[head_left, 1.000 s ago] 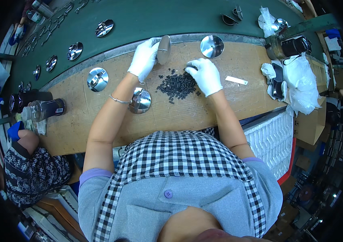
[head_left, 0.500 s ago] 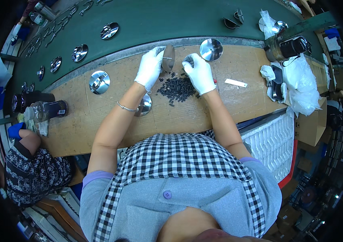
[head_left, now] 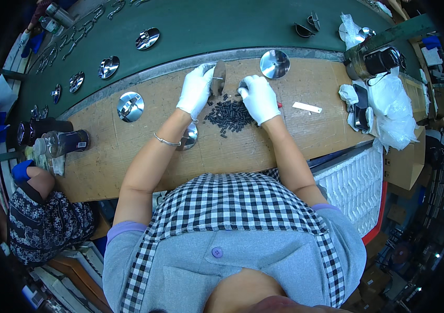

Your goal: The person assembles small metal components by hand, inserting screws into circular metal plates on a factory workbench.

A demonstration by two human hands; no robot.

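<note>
My left hand point(head_left: 196, 92), in a white glove, grips a round metal disc point(head_left: 218, 79) on edge, with a thin pin standing out from its face toward the right. To the right of it, my gloved right hand point(head_left: 260, 99) is closed in a pinch. Something small and grey shows at its fingertips, too little to name. Between and below the hands lies a pile of short black cylindrical pieces point(head_left: 229, 116). A shiny disc point(head_left: 274, 64) rests just beyond my right hand. Another disc point(head_left: 187, 136) is partly hidden by my left forearm.
Discs with brackets point(head_left: 108, 67) stand along the green belt point(head_left: 206, 26) beyond the board point(head_left: 154, 161). One more disc point(head_left: 130, 107) lies at left, near jars point(head_left: 65, 143). A white strip point(head_left: 307, 107) and plastic bags point(head_left: 391, 107) are at right. Another person point(head_left: 44, 224) sits at left.
My right hand's fingers have drawn closer together and dipped slightly. The left hand still holds the disc in nearly the same place. Pieces on the green belt have shifted slightly right.
</note>
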